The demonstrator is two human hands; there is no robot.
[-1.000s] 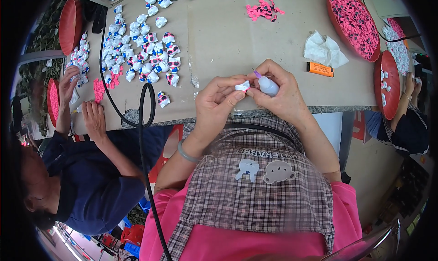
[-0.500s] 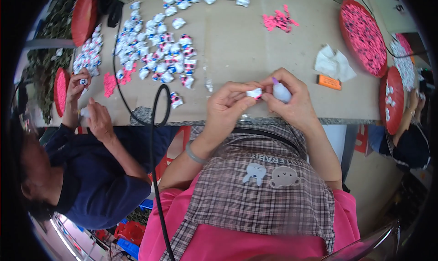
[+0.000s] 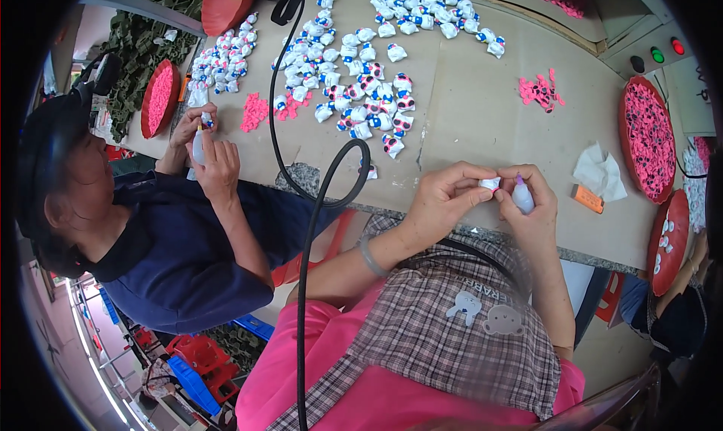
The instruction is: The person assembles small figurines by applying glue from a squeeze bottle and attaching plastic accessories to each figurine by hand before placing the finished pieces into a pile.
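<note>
Between the thumb and fingers of my left hand point(image 3: 446, 199) is a small white figure piece point(image 3: 489, 183) with a bit of pink at its lower edge. My right hand point(image 3: 541, 214) keeps a small pale squeeze bottle point(image 3: 523, 198) with a purple tip against its palm, tip upward. The right fingertips come close to the pink edge of the piece; whether they touch it I cannot tell. Both hands are above the table's near edge. Beyond them lies a group of white, blue and pink figures point(image 3: 369, 103), several with dark spots on pink patches.
A small pink pile point(image 3: 541, 92) lies farther back. To the right are a white tissue point(image 3: 600, 172), an orange box point(image 3: 587, 198), a red tray point(image 3: 626, 141) of pink pieces and another red tray point(image 3: 654, 273). A black cable point(image 3: 307, 261) loops in front. A co-worker point(image 3: 173, 243) sits left, holding a bottle.
The whole view has swung to the left, so the table and my hands appear farther right. Both hands keep their hold on the white piece and the bottle.
</note>
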